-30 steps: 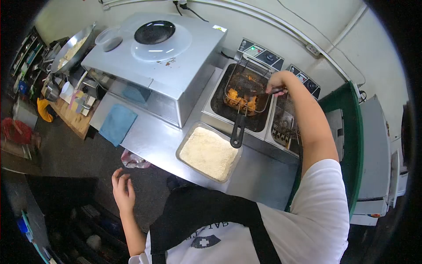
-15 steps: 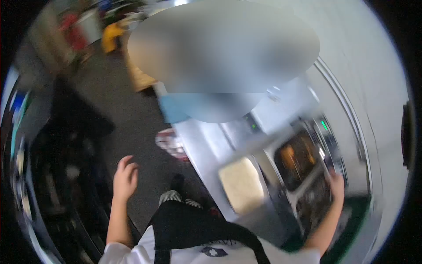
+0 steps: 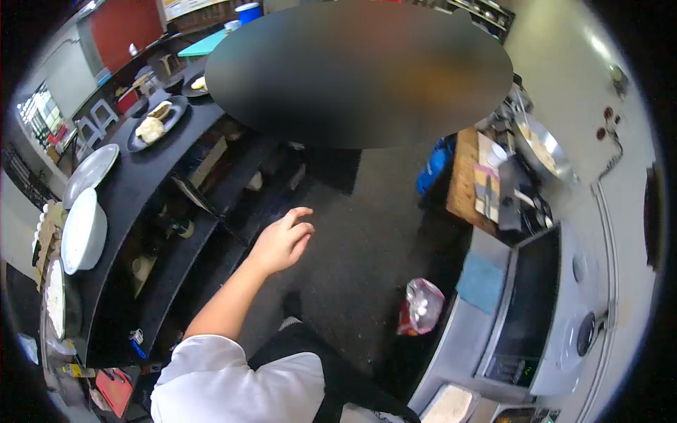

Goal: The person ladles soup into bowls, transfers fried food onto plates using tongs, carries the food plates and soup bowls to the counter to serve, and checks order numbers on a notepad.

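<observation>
My left hand point(image 3: 281, 243) is raised over the dark floor, fingers apart and slightly curled, holding nothing. Nearest to it on the left is the black shelf counter point(image 3: 144, 190). On that counter's top are a black plate with food point(image 3: 156, 127), a round metal tray point(image 3: 92, 175) and a white bowl point(image 3: 83, 231). No part of my right hand shows. At the lower right edge, a container of pale contents point(image 3: 448, 405) sits on the metal counter point(image 3: 451, 338).
A clear bag with red print point(image 3: 422, 307) lies on the floor beside the metal counter. Further right stand an oven point(image 3: 525, 303), a blue cloth point(image 3: 482, 280) and a wooden table point(image 3: 462, 180). A blue gas cylinder point(image 3: 434, 168) is beside the table.
The view has swung left, bringing the black counter and its plates into sight. My left hand now appears higher and nearer the middle. My right hand has left the view.
</observation>
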Available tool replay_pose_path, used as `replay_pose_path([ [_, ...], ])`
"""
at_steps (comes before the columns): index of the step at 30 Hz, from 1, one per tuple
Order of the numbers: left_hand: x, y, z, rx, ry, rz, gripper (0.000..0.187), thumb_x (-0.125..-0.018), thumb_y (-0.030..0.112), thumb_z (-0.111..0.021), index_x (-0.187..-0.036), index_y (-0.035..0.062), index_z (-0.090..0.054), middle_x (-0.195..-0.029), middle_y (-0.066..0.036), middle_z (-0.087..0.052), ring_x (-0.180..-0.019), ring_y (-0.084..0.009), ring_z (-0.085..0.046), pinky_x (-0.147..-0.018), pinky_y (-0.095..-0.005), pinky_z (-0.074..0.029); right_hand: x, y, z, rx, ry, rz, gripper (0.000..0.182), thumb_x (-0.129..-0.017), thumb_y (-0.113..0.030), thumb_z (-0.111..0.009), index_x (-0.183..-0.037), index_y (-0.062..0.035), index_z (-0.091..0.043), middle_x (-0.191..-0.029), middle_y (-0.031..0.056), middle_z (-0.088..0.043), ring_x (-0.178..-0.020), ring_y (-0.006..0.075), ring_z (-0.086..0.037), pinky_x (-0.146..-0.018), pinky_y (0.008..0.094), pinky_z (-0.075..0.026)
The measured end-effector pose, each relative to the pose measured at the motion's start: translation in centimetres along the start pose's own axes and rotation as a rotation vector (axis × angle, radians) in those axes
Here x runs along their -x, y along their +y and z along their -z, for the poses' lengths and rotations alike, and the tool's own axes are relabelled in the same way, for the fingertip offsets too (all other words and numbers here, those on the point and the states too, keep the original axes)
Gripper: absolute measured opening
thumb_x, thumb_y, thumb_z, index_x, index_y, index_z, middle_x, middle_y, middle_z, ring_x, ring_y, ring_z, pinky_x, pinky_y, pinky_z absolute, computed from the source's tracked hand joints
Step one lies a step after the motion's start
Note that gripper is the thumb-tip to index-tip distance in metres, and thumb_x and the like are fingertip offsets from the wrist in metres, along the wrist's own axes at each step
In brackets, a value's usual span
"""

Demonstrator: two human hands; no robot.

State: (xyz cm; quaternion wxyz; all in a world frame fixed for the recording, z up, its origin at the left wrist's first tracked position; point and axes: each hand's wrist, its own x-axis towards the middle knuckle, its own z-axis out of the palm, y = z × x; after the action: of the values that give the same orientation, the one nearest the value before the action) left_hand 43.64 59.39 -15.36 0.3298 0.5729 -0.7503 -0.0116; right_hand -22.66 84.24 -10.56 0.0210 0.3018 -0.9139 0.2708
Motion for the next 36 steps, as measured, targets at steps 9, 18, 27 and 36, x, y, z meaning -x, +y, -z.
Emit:
replay_pose_path([
  [9,1.2,-16.0,8.8,0.21,0.123,0.177,0.012,-0.082,0.007,-0.062,-0.094,0.0062,-0.061,-0.122,-0.013,-0.052,-0.085,-0.0265,-0.063,-0.075,-0.0359,-0.051,-1.8,-23.8,-10.6,-0.508,0.008,-0.019,0.037,-0.093,-0.035,-0.054,-0.116,-0.0057,-0.06,-0.092,0.0066,-0.063,-0.061,0.0119,-0.043,-0.055,0.0258,-0.029],
  [18,3.2,-22.2,16.3,0.207,0.133,0.283,0.014,-0.079,0.005,-0.063,-0.093,0.0068,-0.062,-0.118,-0.011,-0.056,-0.084,-0.0235,-0.063,-0.073,-0.0342,-0.051,-8.0,-54.1,-20.7,-1.071,-0.427,0.258,0.039,-0.093,-0.039,-0.053,-0.113,-0.0063,-0.059,-0.083,-0.0002,-0.063,-0.042,0.0018,-0.035,-0.036,0.0185,-0.021],
  [27,1.6,-22.3,21.8,0.096,0.175,0.434,0.021,-0.071,0.006,-0.07,-0.091,0.0062,-0.064,-0.113,-0.012,-0.059,-0.092,-0.0278,-0.062,-0.078,-0.0361,-0.051,15.7,-98.6,-36.0,-0.869,-1.499,0.826,0.026,-0.092,-0.028,-0.053,-0.108,-0.0073,-0.059,-0.078,-0.0007,-0.06,-0.044,0.0035,-0.04,-0.038,0.0189,-0.029],
  [36,-7.5,-24.4,24.2,-0.287,0.309,0.701,0.022,-0.069,0.011,-0.067,-0.09,0.0053,-0.062,-0.114,-0.015,-0.058,-0.104,-0.0334,-0.057,-0.089,-0.0418,-0.044,29.0,-114.9,-44.7,-0.317,-1.949,1.177,0.023,-0.09,-0.024,-0.059,-0.105,-0.0066,-0.058,-0.072,0.0006,-0.059,-0.041,0.0034,-0.039,-0.035,0.0192,-0.031],
])
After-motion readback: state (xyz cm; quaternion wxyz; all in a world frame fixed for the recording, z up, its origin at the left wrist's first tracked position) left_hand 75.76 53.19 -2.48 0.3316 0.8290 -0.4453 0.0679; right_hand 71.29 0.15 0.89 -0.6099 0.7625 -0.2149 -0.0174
